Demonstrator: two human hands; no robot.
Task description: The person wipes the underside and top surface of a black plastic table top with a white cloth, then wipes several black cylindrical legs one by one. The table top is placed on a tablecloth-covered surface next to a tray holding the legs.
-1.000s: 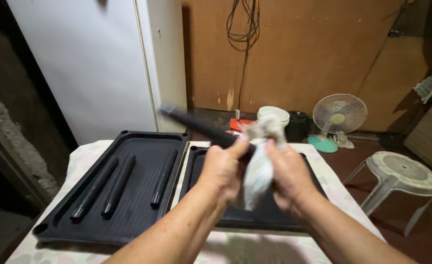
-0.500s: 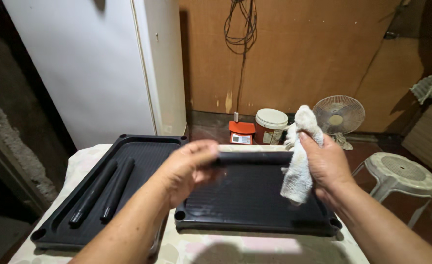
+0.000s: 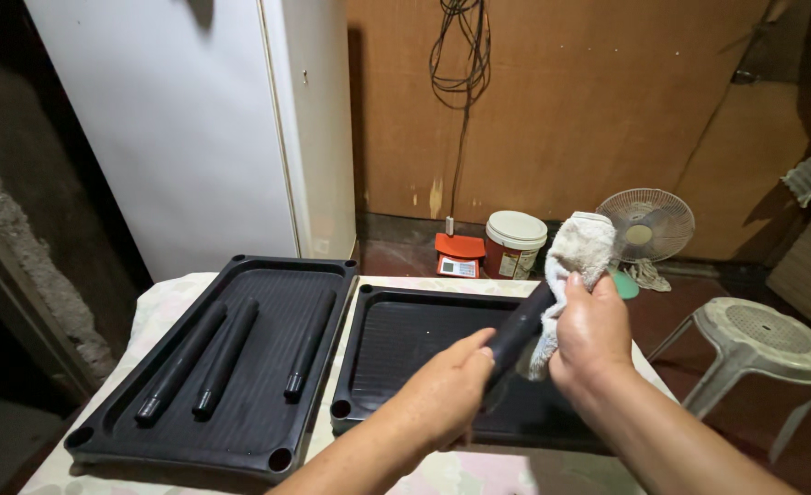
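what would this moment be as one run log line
left hand: grips black plastic tube | right hand: holds white cloth rag on tube | left black ribbed tray: three tubes

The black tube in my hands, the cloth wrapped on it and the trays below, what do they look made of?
Black round tube: probably matte plastic, perhaps coated metal; dull even sheen, no shine. White cloth: looped terry cotton, by its nubby, limp folds. Black rectangular trays: likely moulded plastic, judging by the ribbed floors, rounded rims and corner sockets. Left hand and right hand grip the tube.
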